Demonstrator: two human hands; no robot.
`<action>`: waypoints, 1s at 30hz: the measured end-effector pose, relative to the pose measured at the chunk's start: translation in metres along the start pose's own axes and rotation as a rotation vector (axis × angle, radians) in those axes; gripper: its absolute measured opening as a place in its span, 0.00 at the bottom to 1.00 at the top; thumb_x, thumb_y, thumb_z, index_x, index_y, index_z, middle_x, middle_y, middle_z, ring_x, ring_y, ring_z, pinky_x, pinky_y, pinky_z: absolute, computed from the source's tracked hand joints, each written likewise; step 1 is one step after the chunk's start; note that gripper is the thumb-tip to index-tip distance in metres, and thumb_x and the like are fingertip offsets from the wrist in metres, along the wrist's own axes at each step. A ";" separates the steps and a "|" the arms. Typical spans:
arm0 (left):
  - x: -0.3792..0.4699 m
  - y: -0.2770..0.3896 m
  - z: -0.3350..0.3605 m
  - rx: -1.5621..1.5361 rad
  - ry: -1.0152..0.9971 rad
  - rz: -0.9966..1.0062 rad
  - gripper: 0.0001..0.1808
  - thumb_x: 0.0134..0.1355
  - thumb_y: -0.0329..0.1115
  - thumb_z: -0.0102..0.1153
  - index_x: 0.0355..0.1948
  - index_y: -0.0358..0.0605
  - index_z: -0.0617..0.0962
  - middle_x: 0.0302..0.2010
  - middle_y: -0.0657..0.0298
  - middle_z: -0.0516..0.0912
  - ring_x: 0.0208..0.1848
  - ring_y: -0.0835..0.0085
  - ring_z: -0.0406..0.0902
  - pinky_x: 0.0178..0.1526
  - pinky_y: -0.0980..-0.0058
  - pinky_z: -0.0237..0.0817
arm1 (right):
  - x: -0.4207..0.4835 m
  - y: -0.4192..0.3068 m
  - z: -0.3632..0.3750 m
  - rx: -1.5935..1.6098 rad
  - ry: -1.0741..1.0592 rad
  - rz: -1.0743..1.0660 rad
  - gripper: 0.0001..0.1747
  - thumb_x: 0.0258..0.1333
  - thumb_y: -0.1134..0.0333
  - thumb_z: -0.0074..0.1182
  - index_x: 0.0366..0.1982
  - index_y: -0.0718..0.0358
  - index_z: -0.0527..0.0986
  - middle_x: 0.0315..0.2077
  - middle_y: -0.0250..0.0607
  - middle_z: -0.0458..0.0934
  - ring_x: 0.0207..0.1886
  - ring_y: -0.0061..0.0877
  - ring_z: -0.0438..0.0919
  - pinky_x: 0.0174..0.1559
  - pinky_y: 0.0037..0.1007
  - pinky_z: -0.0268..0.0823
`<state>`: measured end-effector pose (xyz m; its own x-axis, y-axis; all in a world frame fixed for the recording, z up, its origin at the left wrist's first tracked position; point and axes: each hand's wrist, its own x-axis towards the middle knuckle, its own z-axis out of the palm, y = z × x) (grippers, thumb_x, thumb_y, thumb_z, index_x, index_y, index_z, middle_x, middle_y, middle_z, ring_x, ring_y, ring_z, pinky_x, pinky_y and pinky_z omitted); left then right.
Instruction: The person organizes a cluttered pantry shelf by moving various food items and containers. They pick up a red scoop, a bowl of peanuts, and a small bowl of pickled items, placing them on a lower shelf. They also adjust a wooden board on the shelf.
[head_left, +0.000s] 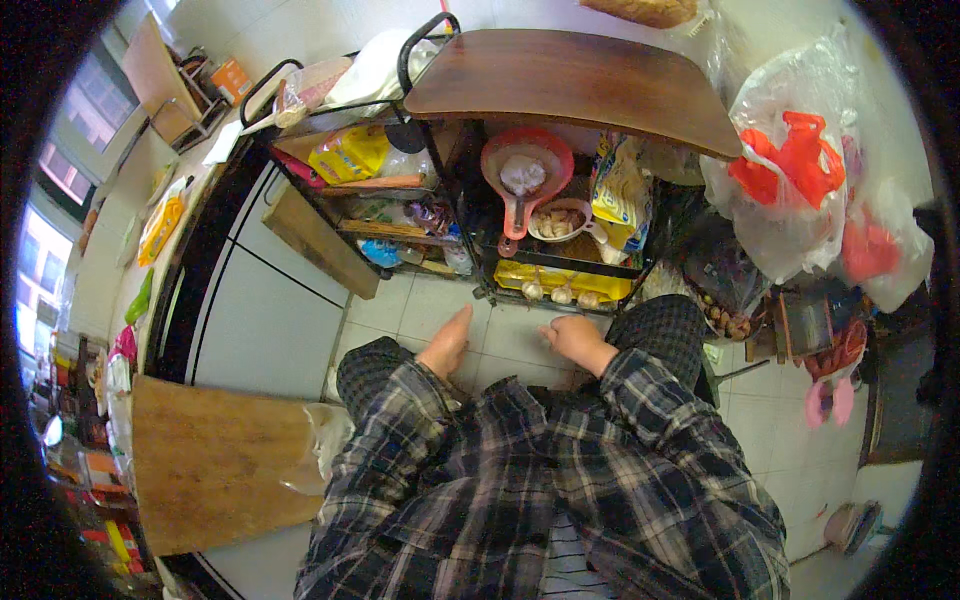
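My left hand (448, 343), its fingers extended, is held over the tiled floor (517, 330) between my knees, with nothing in it. To its right my right hand (576, 341) has its fingers partly curled; no object shows in it. Both stay apart from the black metal rack (570, 262) in front. On its shelf sit a red-rimmed strainer (527, 176) with white stuff in it, a small white strainer (559, 219) of pale brown pieces and a yellow printed bag (615, 191). Garlic bulbs (562, 293) lie below on yellow packaging (510, 274).
A brown wooden board (570, 75) tops the rack. Plastic bags (795, 150) hang at the right above a dark bag (724, 255). At the left are grey cabinet doors (262, 322), a leaning wooden plank (322, 244) and a large wooden board (225, 465).
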<state>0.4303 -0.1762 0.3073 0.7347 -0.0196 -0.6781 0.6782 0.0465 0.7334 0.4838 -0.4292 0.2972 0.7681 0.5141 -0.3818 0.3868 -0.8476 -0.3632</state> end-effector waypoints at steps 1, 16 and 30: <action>0.004 -0.004 0.008 -0.032 0.017 -0.043 0.48 0.64 0.66 0.40 0.71 0.39 0.47 0.73 0.49 0.45 0.73 0.56 0.48 0.66 0.58 0.52 | 0.005 0.003 0.010 0.003 0.001 -0.124 0.23 0.54 0.69 0.54 0.54 0.63 0.71 0.45 0.56 0.75 0.49 0.43 0.76 0.46 0.39 0.70; -0.022 -0.009 -0.008 -1.148 -0.461 0.109 0.47 0.64 0.70 0.26 0.71 0.45 0.40 0.73 0.50 0.43 0.73 0.50 0.43 0.68 0.40 0.35 | 0.034 -0.124 -0.009 0.204 0.209 -0.901 0.36 0.64 0.51 0.40 0.67 0.63 0.52 0.65 0.54 0.55 0.68 0.45 0.55 0.67 0.44 0.48; -0.032 -0.008 -0.011 -1.361 -0.420 -0.084 0.37 0.68 0.63 0.29 0.71 0.55 0.51 0.71 0.52 0.52 0.70 0.47 0.51 0.70 0.46 0.39 | 0.055 -0.097 -0.009 0.375 -0.214 -0.995 0.35 0.63 0.48 0.44 0.63 0.64 0.61 0.63 0.56 0.59 0.65 0.45 0.61 0.64 0.40 0.55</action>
<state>0.4015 -0.1647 0.3224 0.8073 -0.3485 -0.4763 0.3510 0.9323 -0.0872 0.4929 -0.3203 0.3192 0.0776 0.9919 0.1005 0.5786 0.0373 -0.8148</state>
